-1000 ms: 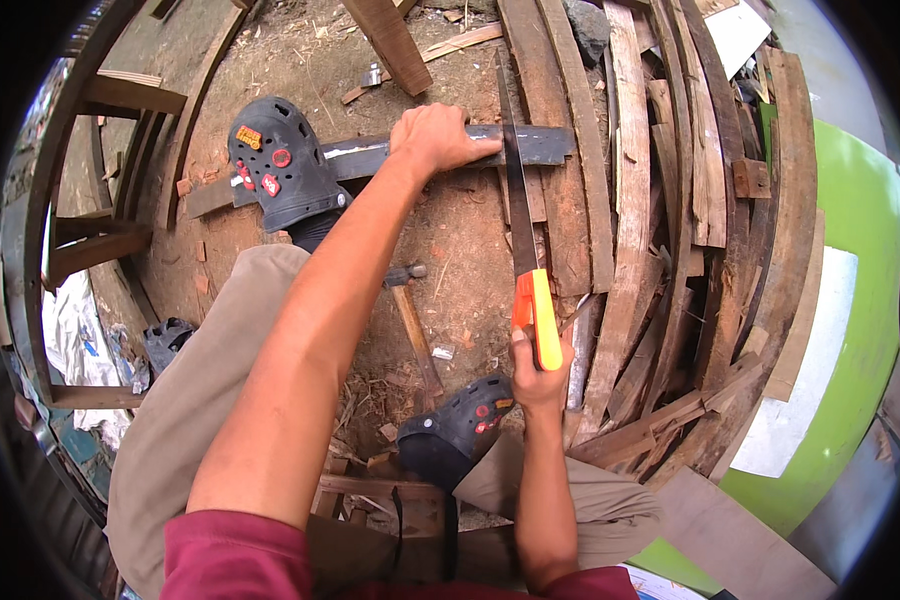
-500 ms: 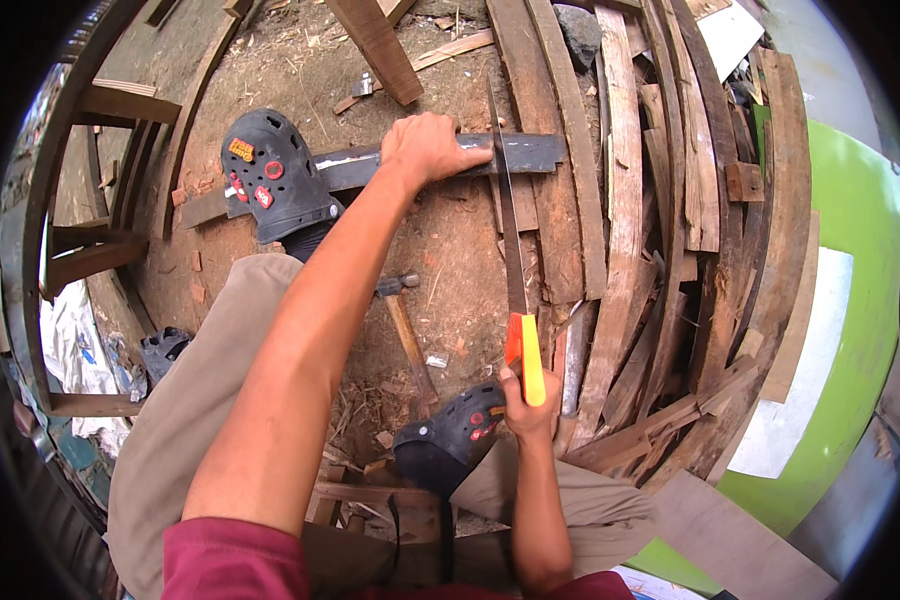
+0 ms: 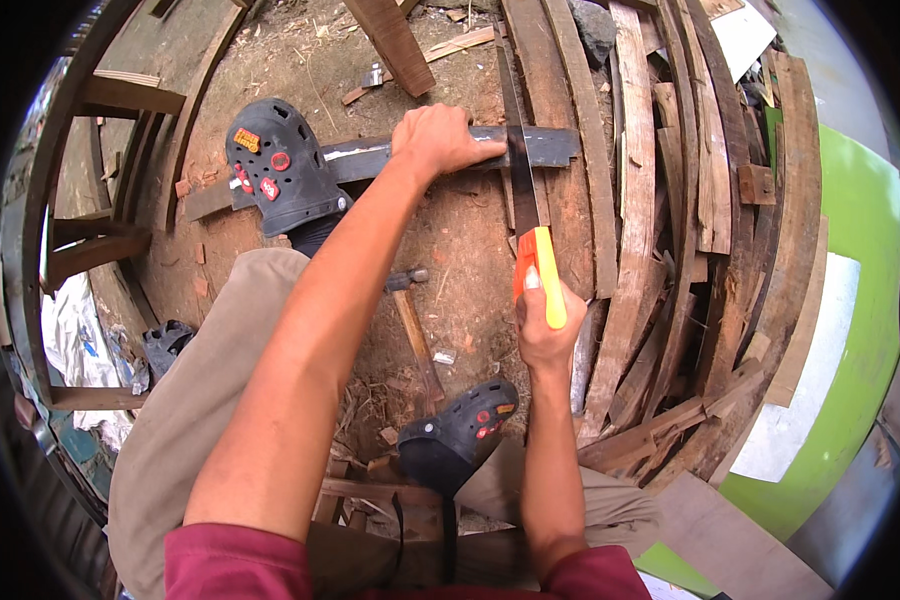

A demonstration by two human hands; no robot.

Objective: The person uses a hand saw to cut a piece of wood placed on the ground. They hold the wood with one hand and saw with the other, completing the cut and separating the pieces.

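Long brown timber boards lie in a loose pile along the right side, several overlapping. Beyond them stands a bright green panel with a white patch. At far left is a dark wooden frame. The dark board under work lies crosswise on the ground ahead of the person, its right end over 1 of the brown boards. The handsaw, with an orange and yellow handle, points away from the person; its blade crosses the dark board near that right end. Depth of cut cannot be determined. A wooden-handled hammer lies on the ground between the feet. 2 black clogs are worn, each containing a foot: the left clog is set over the dark board's left part; the right clog is nearer the body. The hands are apart. The left hand is clamped over the dark board, thumb just beside the blade. The right hand is closed around the saw handle. Small red and orange charms are fixed in the clogs' holes.
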